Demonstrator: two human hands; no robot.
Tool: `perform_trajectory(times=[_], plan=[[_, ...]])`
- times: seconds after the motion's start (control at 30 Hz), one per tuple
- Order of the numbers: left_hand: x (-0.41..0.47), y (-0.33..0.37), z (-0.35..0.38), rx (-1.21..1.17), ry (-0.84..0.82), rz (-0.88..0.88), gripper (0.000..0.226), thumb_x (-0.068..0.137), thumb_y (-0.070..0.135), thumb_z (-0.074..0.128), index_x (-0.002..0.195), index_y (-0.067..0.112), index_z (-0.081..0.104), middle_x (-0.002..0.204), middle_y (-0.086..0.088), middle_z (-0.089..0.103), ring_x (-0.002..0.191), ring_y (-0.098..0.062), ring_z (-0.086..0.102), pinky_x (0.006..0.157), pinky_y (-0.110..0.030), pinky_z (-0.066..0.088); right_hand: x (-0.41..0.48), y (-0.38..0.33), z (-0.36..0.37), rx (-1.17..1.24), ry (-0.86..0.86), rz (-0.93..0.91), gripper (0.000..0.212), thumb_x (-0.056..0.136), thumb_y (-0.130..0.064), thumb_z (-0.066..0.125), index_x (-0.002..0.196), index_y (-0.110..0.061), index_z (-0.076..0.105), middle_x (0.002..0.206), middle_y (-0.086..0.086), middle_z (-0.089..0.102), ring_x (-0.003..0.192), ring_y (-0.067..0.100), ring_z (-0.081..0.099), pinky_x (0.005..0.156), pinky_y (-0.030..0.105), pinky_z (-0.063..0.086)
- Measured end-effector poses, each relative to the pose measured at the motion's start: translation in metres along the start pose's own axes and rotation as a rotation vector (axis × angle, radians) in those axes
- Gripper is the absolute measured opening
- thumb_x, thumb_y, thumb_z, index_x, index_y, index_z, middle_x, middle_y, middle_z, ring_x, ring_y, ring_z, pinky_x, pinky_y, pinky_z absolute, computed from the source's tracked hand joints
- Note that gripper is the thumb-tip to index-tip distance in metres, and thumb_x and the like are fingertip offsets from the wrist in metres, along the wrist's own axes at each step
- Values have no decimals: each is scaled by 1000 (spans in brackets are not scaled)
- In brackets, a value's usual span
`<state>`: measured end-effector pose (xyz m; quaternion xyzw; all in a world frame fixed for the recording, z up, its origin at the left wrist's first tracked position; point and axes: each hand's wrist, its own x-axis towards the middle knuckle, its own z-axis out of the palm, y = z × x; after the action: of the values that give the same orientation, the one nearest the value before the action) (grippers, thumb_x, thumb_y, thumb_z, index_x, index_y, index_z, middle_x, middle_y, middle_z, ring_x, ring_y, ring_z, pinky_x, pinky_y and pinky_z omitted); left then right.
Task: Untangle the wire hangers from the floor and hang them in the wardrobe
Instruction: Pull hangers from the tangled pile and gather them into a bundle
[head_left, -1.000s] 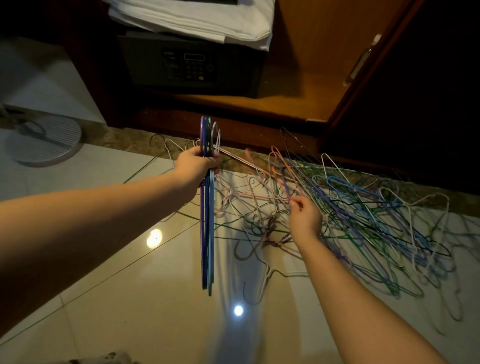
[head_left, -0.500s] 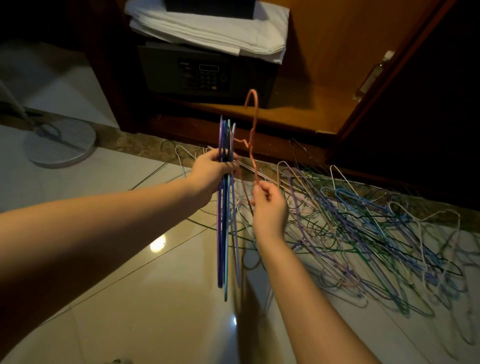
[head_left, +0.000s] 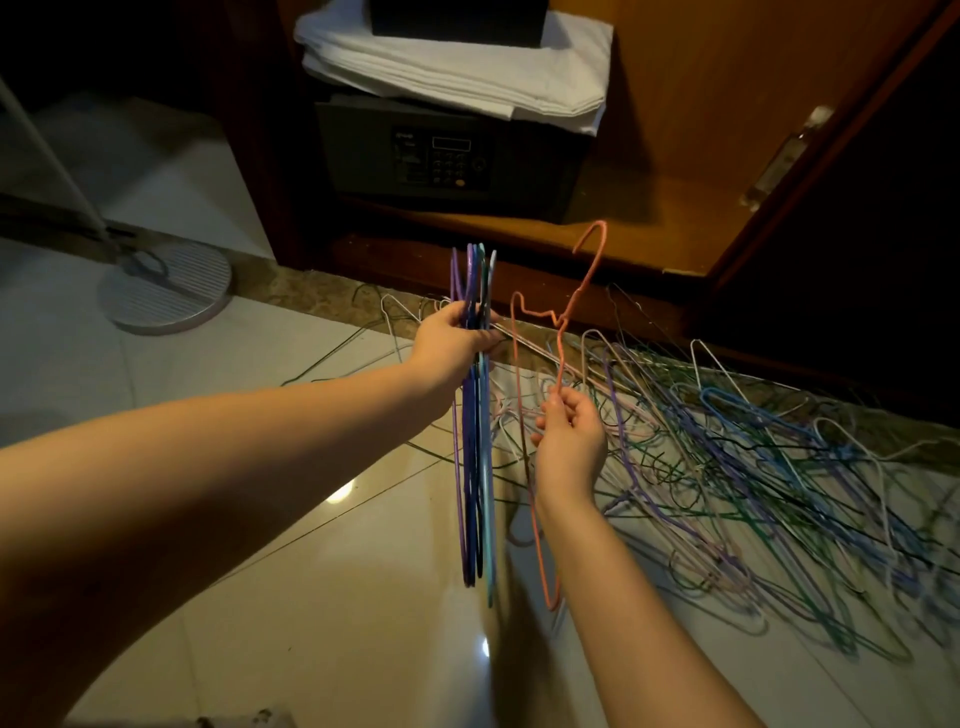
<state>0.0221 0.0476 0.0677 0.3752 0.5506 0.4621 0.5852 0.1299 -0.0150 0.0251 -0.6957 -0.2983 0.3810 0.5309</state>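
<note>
My left hand grips a bunch of several purple, blue and teal wire hangers that hang edge-on above the floor tiles. Just to their right, my right hand holds an orange wire hanger upright by one side wire, its hook pointing up towards the wardrobe. A tangled pile of coloured wire hangers lies on the floor to the right, in front of the open wardrobe.
Inside the wardrobe a dark safe with a keypad stands on the bottom shelf, with folded white linen on top. The wardrobe door stands open at the right. A round stand base rests on the floor at the left.
My right hand pulled the orange hanger out of the pile, lifted it upright beside the bunch, then shifted it slightly right. My left hand kept its bunch raised.
</note>
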Motion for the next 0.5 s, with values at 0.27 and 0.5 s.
perform_trajectory(times=[0.27, 0.5], plan=[[2, 2, 0, -10, 22, 16, 23, 82, -7, 57, 89, 15, 58, 83, -3, 57, 82, -21, 56, 82, -38, 49, -10, -7, 0, 41, -125, -13, 13, 94, -12, 51, 92, -20, 61, 69, -7, 56, 58, 4, 50, 56, 21, 44], [3, 9, -5, -64, -87, -6, 24, 80, -4, 62, 99, 9, 56, 100, -13, 62, 90, -26, 64, 78, -38, 54, -24, -3, 10, -30, -279, -94, 16, 96, -15, 46, 88, -25, 57, 76, 0, 60, 64, 12, 54, 60, 31, 47]])
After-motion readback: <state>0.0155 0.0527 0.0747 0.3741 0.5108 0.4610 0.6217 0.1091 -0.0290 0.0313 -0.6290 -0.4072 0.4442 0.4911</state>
